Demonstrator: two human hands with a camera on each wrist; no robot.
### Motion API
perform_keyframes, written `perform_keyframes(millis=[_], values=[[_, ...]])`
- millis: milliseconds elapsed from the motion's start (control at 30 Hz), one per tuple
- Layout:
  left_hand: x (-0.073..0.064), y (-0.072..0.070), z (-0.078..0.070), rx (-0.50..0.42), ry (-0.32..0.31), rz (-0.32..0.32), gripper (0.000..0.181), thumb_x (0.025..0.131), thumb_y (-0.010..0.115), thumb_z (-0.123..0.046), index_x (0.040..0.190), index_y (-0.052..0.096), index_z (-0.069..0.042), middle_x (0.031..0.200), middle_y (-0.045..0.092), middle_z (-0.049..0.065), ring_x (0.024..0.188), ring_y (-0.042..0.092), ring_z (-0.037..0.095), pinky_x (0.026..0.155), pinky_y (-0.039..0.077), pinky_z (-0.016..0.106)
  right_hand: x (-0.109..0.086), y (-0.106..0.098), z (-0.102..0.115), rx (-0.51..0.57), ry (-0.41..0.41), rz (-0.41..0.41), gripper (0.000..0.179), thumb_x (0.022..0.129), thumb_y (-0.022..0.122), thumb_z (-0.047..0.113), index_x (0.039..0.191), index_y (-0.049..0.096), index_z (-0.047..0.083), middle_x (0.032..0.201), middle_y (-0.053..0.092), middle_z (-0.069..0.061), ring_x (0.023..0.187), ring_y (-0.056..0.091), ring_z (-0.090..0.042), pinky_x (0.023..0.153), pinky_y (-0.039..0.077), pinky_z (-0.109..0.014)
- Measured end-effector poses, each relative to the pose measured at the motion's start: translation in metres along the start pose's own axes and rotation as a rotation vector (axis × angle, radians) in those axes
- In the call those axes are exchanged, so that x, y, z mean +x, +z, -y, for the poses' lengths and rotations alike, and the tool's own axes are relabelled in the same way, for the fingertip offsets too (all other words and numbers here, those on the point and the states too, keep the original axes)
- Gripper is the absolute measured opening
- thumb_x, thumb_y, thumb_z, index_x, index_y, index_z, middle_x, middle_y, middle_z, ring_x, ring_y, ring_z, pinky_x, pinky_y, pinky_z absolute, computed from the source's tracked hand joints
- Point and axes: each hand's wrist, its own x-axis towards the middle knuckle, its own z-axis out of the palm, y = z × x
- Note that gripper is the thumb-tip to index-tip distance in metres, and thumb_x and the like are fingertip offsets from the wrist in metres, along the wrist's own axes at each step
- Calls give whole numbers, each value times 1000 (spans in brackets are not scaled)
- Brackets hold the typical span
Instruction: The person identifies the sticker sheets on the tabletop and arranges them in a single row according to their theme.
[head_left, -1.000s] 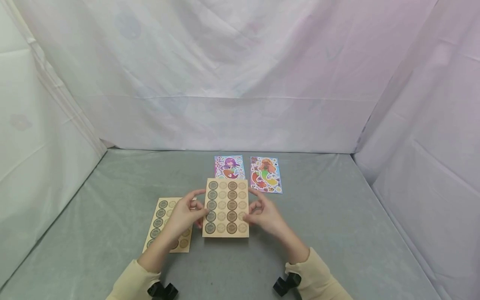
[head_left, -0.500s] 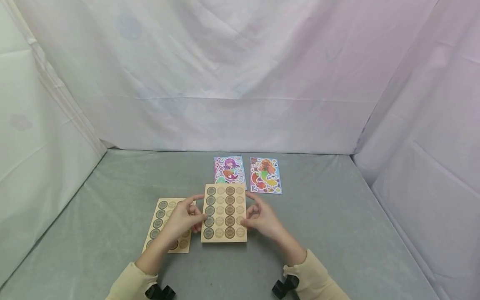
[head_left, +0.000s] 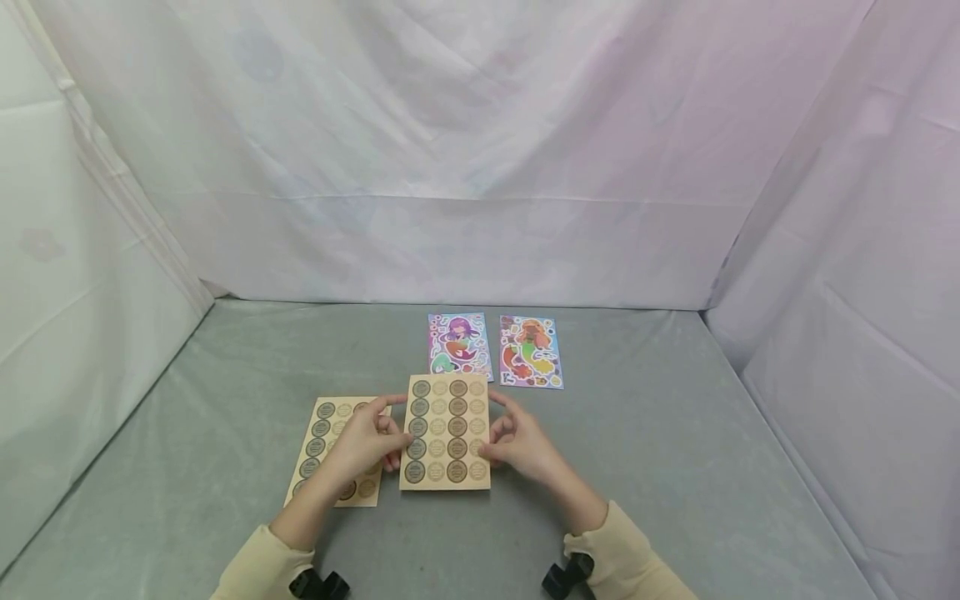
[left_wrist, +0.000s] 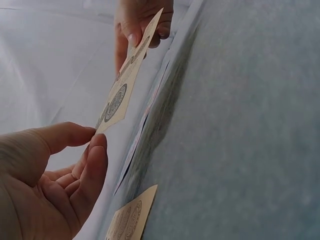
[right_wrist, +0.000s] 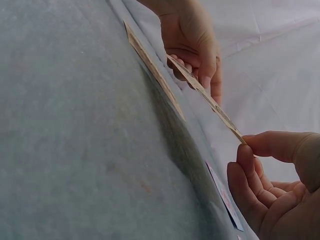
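A tan sheet of round stickers (head_left: 447, 432) is held up off the table, its circles in dark and pale columns. My left hand (head_left: 365, 439) pinches its left edge between thumb and fingers. On the opposite edge, the thumb and fingers of my right hand (head_left: 522, 440) do the same. Both wrist views show a gap between this sheet (left_wrist: 131, 75) and the table. A second tan sticker sheet (head_left: 328, 429) lies on the table, partly hidden beneath my left hand and forearm.
Two colourful mermaid sticker sheets lie side by side farther back, a purple-haired one (head_left: 459, 343) and an orange-haired one (head_left: 532, 352). The held sheet's top edge overlaps the first in the head view. White cloth (head_left: 465, 250) encloses the grey table (head_left: 660, 467) at back and sides.
Both hands have brought the held sticker sheet slightly toward me and to the left, uncovering more of the purple-haired mermaid sheet. The sheets on the table stay in place.
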Motion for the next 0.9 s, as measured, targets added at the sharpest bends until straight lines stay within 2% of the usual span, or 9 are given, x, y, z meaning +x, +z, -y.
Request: perform_keyframes(millis=[167,300,400,900], values=[[-1,-1,2,10,-1,25,63,80,70,2,137,43,2,61,60,9,45,58,24,42,51,36,3,1,-12,-1,-8,5,84,76,72,-11,147,27,0,72,57,-6,59,60,-19,59,55,-37],[-2,-1,2,11,-13,35,63,81,70,2,137,43,3,60,60,9,45,57,23,42,51,35,-5,5,3,-6,-5,15,81,76,70,-12,145,28,-4,73,57,-9,59,59,-18,59,55,-37],[-2,-1,1,19,-29,28,62,81,70,2,137,44,2,60,60,9,44,57,22,41,51,35,-10,7,12,-13,11,20,80,77,68,-14,145,27,-7,73,57,-10,59,59,-19,60,55,-40],[-4,1,1,79,-98,-19,51,85,66,1,132,49,3,58,57,10,40,57,21,39,50,33,-6,13,5,-25,9,28,79,74,69,-14,143,31,-7,71,56,-9,57,57,-15,56,53,-32]])
